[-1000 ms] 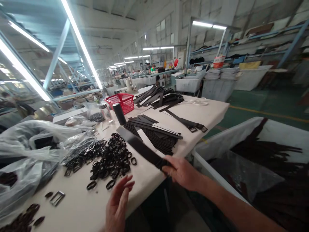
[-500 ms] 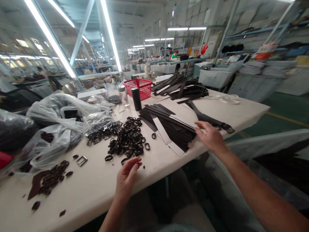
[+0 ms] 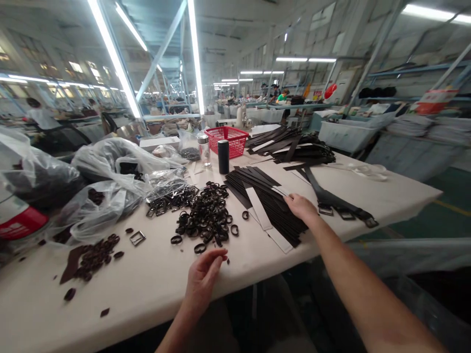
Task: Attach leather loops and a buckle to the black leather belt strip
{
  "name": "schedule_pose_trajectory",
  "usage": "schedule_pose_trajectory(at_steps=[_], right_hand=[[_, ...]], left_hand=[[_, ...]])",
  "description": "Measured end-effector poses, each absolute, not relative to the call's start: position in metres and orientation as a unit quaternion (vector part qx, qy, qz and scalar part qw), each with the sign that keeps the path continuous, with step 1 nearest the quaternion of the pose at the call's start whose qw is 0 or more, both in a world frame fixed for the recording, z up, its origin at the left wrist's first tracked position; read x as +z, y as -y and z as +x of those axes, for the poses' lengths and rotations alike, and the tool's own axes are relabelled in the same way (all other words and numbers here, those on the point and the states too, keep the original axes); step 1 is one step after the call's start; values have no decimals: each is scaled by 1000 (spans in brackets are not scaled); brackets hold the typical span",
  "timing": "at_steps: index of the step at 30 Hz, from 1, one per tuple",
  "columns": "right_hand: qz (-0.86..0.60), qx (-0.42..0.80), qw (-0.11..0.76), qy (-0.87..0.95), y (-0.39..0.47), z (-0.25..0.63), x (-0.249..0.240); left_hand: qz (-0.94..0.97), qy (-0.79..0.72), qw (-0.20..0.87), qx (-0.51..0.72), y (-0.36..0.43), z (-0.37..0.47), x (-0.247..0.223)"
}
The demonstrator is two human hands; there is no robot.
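Observation:
My left hand is over the table's front edge, just below a pile of black loops. Its fingers are curled with the thumb near the fingertips; whether something small is between them cannot be made out. My right hand reaches onto the stack of dark strips, fingers pressed at a pale strip end on top. Right of it lie black belts with buckles. Left of the loops are metal buckles partly under clear plastic, and a single square buckle.
Behind the strips stand a black bottle, a clear bottle and a red basket. More dark strips lie farther back. Plastic bags and small brown pieces are at the left of the table.
The view has shifted, so the table sits farther right and lower. My right hand has moved left from the strips' right edge onto them. My left hand keeps nearly the same pose.

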State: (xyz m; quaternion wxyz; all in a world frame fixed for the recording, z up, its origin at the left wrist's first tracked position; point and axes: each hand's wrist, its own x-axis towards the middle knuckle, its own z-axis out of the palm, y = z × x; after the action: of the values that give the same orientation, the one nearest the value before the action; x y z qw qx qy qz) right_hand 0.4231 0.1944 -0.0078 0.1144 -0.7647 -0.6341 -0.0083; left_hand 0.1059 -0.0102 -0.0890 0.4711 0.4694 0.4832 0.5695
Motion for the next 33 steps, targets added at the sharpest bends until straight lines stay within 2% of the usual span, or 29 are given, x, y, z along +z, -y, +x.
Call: schedule_pose_trajectory(at_steps=[24,28,33], right_hand=[[-738,2,61,672,-179,438,19],[-744,-43,93,660,-168,431,26],[-714,-65,192,670,-129,415,31]], left_hand=[[452,-469,481,586,9,107,-78],[454,-473,477,585,9,107,-74],[450,-477,485,578,10,110,-70]])
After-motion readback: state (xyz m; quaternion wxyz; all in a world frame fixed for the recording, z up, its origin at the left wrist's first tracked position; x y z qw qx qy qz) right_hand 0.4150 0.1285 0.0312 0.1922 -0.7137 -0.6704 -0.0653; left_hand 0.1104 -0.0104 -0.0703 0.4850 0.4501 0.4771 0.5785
